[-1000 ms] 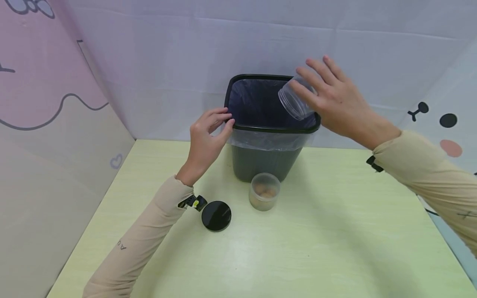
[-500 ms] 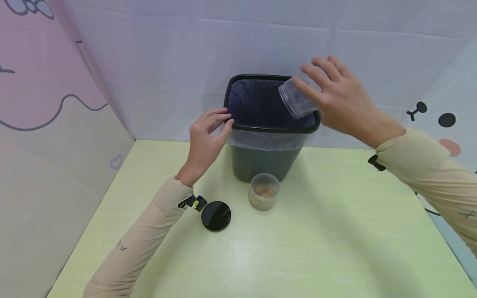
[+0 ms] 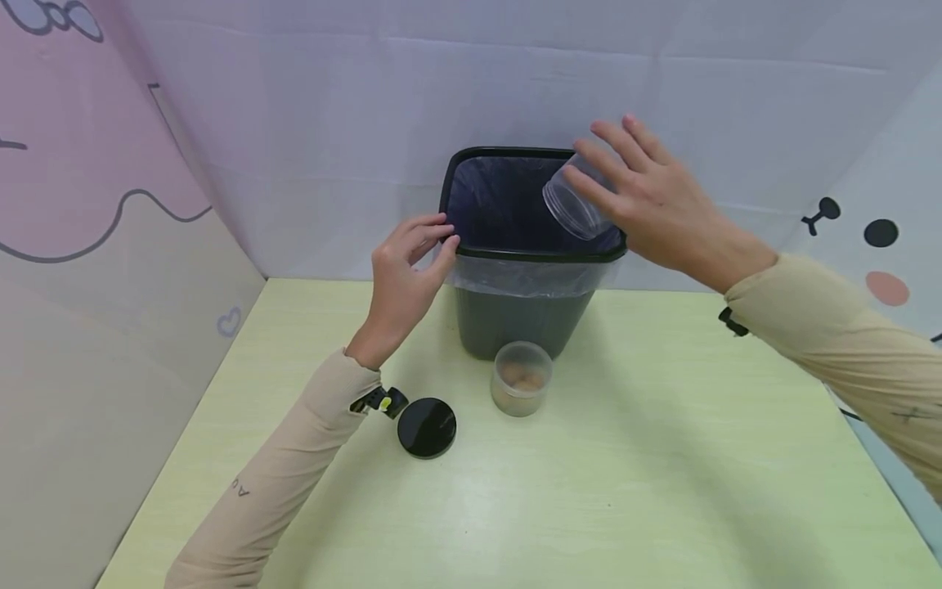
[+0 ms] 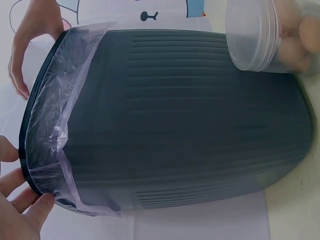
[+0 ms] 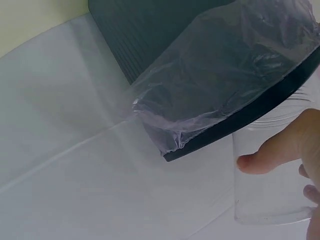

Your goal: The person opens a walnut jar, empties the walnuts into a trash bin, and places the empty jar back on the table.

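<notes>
My right hand [image 3: 648, 196] grips a clear plastic jar [image 3: 574, 204] from above, its mouth tipped down and leftward over the open bin. The jar looks empty; in the right wrist view its wall [image 5: 270, 200] shows see-through beside my thumb. The dark grey trash can [image 3: 518, 319] has a black rim and a translucent liner [image 3: 530, 278] folded over it. My left hand [image 3: 405, 274] pinches the rim's near left corner, thumb outside on the liner in the left wrist view. A lidless clear tub [image 3: 521, 393] holding several round brown pieces [image 4: 295, 45] stands in front of the bin.
A round black lid [image 3: 427, 427] lies on the pale yellow-green table [image 3: 589, 507], left of the tub and near my left wrist. White cloth [image 3: 331, 123] hangs right behind the bin, with printed panels at both sides.
The right hand and jar rock slightly over the bin, first a little right, then back left to where they are now. The left hand, bin, tub and lid stay put.
</notes>
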A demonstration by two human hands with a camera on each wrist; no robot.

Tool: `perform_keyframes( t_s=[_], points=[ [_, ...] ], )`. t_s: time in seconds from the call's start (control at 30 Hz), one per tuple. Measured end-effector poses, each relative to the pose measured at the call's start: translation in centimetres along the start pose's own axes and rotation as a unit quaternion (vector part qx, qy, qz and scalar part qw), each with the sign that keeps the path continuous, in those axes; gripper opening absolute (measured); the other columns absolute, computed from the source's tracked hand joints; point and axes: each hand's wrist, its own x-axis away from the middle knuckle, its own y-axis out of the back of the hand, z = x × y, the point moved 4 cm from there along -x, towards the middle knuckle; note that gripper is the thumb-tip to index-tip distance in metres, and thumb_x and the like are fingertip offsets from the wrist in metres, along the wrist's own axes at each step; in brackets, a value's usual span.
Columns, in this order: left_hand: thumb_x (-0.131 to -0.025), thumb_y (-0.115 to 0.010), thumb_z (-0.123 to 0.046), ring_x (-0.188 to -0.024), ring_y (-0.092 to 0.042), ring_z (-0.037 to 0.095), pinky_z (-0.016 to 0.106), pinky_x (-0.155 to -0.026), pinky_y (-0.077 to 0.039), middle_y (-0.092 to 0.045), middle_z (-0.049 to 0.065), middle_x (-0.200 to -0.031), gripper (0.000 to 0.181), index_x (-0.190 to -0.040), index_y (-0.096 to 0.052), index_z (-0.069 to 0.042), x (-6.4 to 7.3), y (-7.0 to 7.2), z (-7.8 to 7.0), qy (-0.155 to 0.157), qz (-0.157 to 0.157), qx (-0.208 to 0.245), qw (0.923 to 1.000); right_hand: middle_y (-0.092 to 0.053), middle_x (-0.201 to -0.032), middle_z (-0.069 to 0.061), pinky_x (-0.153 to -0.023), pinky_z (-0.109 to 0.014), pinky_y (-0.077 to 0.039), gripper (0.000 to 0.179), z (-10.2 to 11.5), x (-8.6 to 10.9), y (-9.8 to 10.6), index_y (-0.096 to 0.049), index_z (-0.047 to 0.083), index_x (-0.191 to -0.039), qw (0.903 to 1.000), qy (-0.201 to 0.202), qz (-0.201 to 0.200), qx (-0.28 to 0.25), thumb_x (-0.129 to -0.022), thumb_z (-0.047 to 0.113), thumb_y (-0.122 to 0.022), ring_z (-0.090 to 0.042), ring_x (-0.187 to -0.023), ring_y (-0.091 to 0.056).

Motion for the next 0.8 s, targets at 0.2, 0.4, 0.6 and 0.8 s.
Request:
perform_keyframes(
  t_s=[0.2,0.4,0.6,0.8],
  points=[
    [-0.089,-0.065,-0.007,-0.108,-0.059,0.022,0.029,-0.092,-0.049,-0.061,0.018,-0.114,0.02,-0.104,-0.069,0.006,0.1,-0.3,2.4,-0.009,-0.002,-0.004,0.9999,-0.043,-0.135,-0.026,-0.115,-0.048,-0.016,0.072,-0.3,0.0,0.1,-0.046,-0.001,-0.132,0.9999,-0.012,-0.004,0.002,-0.064,-0.018,-0.062,-0.041,-0.132,-0.031],
    [-0.087,-0.064,0.002,-0.107,-0.059,0.031,0.037,-0.092,-0.05,-0.06,0.026,-0.112,0.018,-0.101,-0.067,0.012,-0.1,-0.2,1.0,-0.004,-0.002,-0.006,1.0,-0.046,-0.133,-0.026,-0.112,-0.052,-0.021,0.066,-0.8,0.2,1.1,-0.047,0.0,-0.131,0.9983,-0.044,-0.037,-0.012,-0.067,-0.014,-0.057,-0.044,-0.127,-0.036],
    [-0.086,-0.062,0.008,-0.106,-0.057,0.038,0.044,-0.092,-0.049,-0.058,0.03,-0.111,0.017,-0.1,-0.064,0.017,-0.4,0.0,-1.0,0.01,0.001,0.001,0.9999,-0.047,-0.132,-0.027,-0.107,-0.056,-0.028,0.064,-1.3,0.9,2.2,-0.047,-0.001,-0.131,0.9961,-0.073,-0.047,-0.014,-0.068,-0.008,-0.057,-0.046,-0.122,-0.039],
    [-0.086,-0.062,0.007,-0.106,-0.057,0.038,0.046,-0.091,-0.049,-0.058,0.03,-0.112,0.017,-0.099,-0.064,0.018,-0.4,0.1,-0.9,0.03,-0.002,0.022,0.9993,-0.05,-0.129,-0.025,-0.1,-0.056,-0.035,0.08,-1.4,1.9,3.1,-0.048,0.001,-0.132,0.9898,-0.124,-0.065,-0.027,-0.058,0.003,-0.079,-0.045,-0.119,-0.042]
  ],
)
